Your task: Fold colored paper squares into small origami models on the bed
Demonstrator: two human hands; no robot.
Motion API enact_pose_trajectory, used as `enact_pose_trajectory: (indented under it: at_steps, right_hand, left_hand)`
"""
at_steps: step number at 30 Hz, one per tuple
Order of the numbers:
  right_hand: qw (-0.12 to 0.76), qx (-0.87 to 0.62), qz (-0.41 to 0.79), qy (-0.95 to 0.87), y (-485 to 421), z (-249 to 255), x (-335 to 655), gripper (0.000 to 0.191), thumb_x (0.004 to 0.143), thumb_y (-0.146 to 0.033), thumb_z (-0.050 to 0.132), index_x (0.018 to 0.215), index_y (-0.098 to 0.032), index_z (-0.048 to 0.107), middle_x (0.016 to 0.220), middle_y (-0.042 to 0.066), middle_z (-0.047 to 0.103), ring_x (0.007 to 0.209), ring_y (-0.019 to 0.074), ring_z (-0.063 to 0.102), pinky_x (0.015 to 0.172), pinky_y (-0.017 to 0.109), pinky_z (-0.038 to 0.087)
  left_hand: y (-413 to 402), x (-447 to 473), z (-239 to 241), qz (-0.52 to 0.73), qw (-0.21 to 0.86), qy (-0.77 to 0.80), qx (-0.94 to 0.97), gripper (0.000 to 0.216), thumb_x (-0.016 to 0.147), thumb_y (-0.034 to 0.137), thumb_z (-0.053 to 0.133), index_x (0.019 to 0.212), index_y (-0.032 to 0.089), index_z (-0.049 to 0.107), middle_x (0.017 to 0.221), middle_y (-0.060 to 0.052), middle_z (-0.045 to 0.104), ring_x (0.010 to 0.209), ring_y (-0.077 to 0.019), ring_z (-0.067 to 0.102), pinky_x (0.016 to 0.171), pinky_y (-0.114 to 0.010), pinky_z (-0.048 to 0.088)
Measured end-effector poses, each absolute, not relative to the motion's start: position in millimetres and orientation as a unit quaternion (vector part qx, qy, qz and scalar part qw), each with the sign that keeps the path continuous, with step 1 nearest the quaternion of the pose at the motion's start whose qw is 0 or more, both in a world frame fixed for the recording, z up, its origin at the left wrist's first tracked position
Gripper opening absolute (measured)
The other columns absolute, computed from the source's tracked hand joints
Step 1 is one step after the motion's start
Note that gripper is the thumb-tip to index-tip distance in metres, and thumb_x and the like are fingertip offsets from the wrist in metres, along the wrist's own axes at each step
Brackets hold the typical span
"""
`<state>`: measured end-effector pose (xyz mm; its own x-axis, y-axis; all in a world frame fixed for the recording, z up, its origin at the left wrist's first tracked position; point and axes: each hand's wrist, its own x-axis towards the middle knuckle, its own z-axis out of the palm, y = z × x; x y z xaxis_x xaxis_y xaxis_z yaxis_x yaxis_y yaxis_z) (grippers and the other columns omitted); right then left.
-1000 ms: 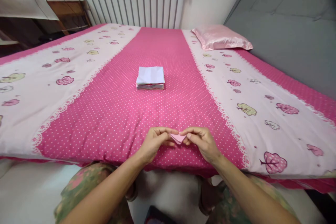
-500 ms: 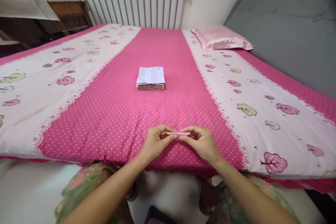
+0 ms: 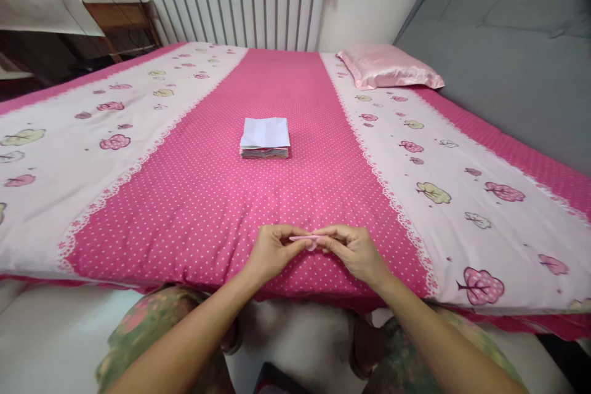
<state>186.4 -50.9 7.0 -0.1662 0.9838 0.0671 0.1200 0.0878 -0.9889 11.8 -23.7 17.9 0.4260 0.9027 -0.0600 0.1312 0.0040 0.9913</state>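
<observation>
A small folded piece of pink paper [image 3: 305,238] is pinched between both hands just above the near edge of the bed. My left hand [image 3: 273,252] grips its left end with curled fingers. My right hand [image 3: 351,249] grips its right end, fingertips pressed together. The paper shows edge-on as a thin pink strip. Farther up the pink dotted middle band lies a stack of square paper sheets [image 3: 265,137], white sheet on top, out of reach of both hands.
The bed cover [image 3: 194,197] has a pink dotted centre and pale side bands with tree prints. A pink satin pillow [image 3: 388,66] lies at the far right by a grey headboard [image 3: 508,49]. A white radiator [image 3: 231,0] stands behind the bed.
The pink paper went from a triangle hanging point-down to a flat, thin strip seen edge-on. Both hands stayed in place, their fingers drawing slightly closer together.
</observation>
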Motion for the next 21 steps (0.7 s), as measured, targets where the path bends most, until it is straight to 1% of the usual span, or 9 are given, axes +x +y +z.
enact_pose_trajectory:
  at_steps: [3,7,11,17,21]
  right_hand:
    - [0.439,-0.464,0.498,-0.586,-49.9,6.9,188.4,0.019,0.078,-0.03,0.059,0.092,-0.018,0.062,0.075,0.003,0.07,0.068,0.0142,0.065,0.063,0.027,0.052]
    - [0.428,-0.456,0.513,-0.588,-48.9,6.8,191.3,0.015,0.08,-0.031,0.057,0.089,-0.019,0.058,0.074,0.002,0.069,0.067,0.0126,0.064,0.061,0.024,0.05]
    - [0.417,-0.468,0.486,-0.609,-48.5,7.6,193.3,0.016,0.081,-0.033,0.056,0.084,-0.018,0.06,0.072,0.002,0.067,0.066,0.0131,0.063,0.06,0.025,0.05]
    - [0.424,-0.491,0.404,-0.645,-49.7,11.6,195.0,0.015,0.078,-0.032,0.059,0.08,-0.019,0.066,0.074,0.003,0.069,0.068,0.0157,0.065,0.061,0.027,0.051]
    - [0.441,-0.491,0.388,-0.643,-50.2,11.2,195.1,0.012,0.077,-0.03,0.061,0.08,-0.021,0.069,0.083,0.004,0.071,0.078,0.0179,0.066,0.072,0.031,0.052]
  left_hand:
    - [-24.0,11.5,20.1,0.351,0.548,0.419,0.633,0.013,0.071,0.025,0.065,0.076,0.014,0.07,0.071,-0.005,0.071,0.065,-0.0147,0.065,0.061,-0.023,0.051]
    - [-25.3,10.9,19.5,0.372,0.518,0.423,0.643,0.012,0.071,0.025,0.065,0.076,0.015,0.07,0.072,-0.005,0.071,0.064,-0.0143,0.065,0.06,-0.022,0.051]
    - [-26.7,10.5,18.8,0.378,0.498,0.428,0.652,0.013,0.071,0.026,0.065,0.076,0.016,0.07,0.071,-0.005,0.071,0.063,-0.0141,0.064,0.058,-0.022,0.05]
    - [-28.2,11.2,17.2,0.372,0.488,0.434,0.66,0.014,0.071,0.027,0.065,0.077,0.016,0.071,0.072,-0.006,0.071,0.063,-0.0152,0.065,0.058,-0.023,0.05]
    - [-28.1,10.7,16.1,0.371,0.48,0.438,0.663,0.013,0.071,0.026,0.065,0.077,0.016,0.071,0.074,-0.006,0.072,0.066,-0.0164,0.065,0.061,-0.025,0.051]
